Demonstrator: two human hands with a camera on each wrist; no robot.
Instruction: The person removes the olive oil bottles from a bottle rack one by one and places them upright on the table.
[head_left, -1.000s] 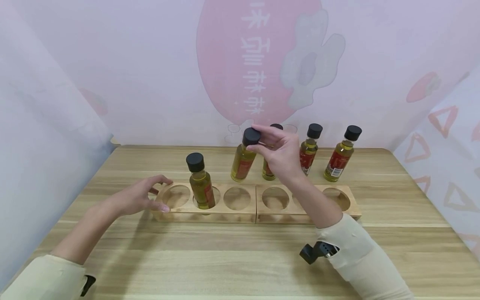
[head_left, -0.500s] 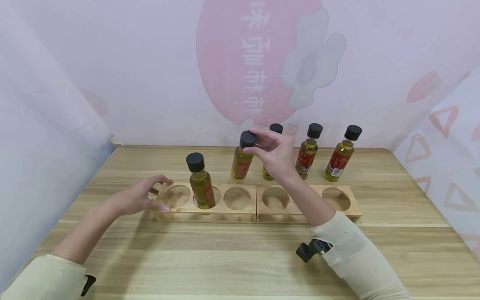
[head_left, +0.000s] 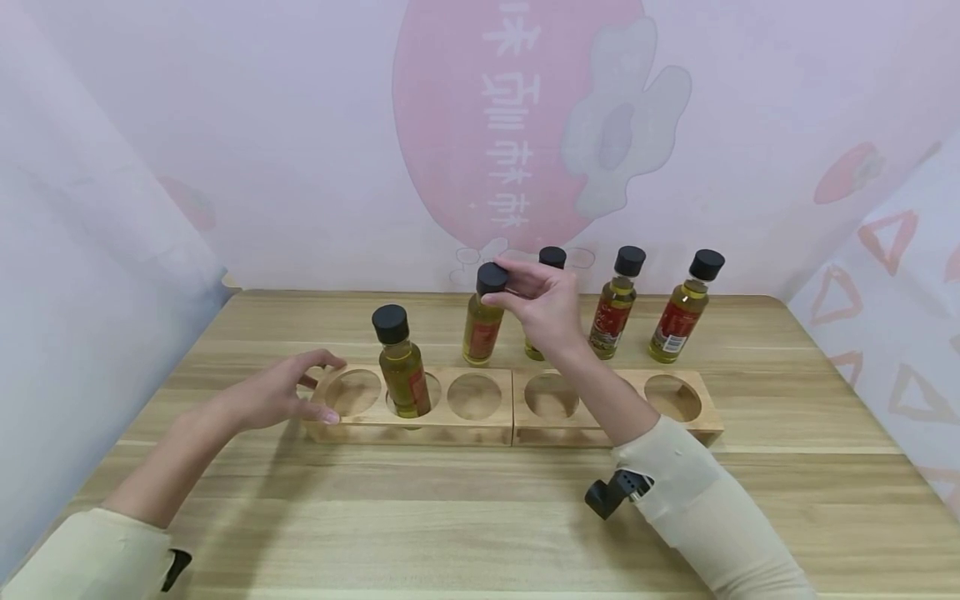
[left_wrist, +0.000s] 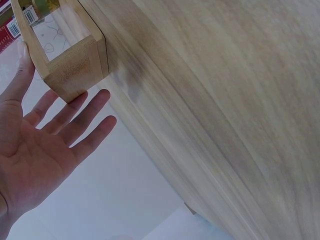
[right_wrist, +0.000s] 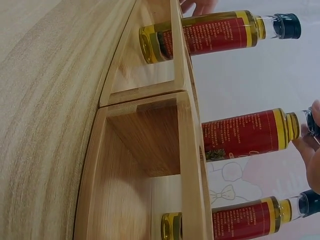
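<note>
My right hand (head_left: 546, 312) pinches the black cap of an oil bottle (head_left: 482, 329) between thumb and fingers. That bottle stands nearly upright just behind the left wooden bottle rack (head_left: 444, 421), its base close to the tabletop. In the right wrist view the right hand (right_wrist: 313, 155) is at its cap and the red label (right_wrist: 245, 134) shows. Another oil bottle (head_left: 405, 379) sits in the left rack's middle hole, leaning slightly. At that rack's left end, my left hand (head_left: 276, 392) grips it, thumb at the front corner, index finger at the back; the other fingers (left_wrist: 90, 112) extend loosely.
A second wooden rack (head_left: 540, 422) adjoins on the right, its middle hole hidden by my right forearm. Behind it stand three more oil bottles: one partly hidden by my hand (head_left: 552, 257), a middle bottle (head_left: 611, 321) and a right bottle (head_left: 675, 321). A printed curtain (head_left: 300, 167) hangs behind.
My right hand has moved slightly left and down with the pinched oil bottle, which has gone from tilted to nearly upright. The left hand and both racks have stayed put.
</note>
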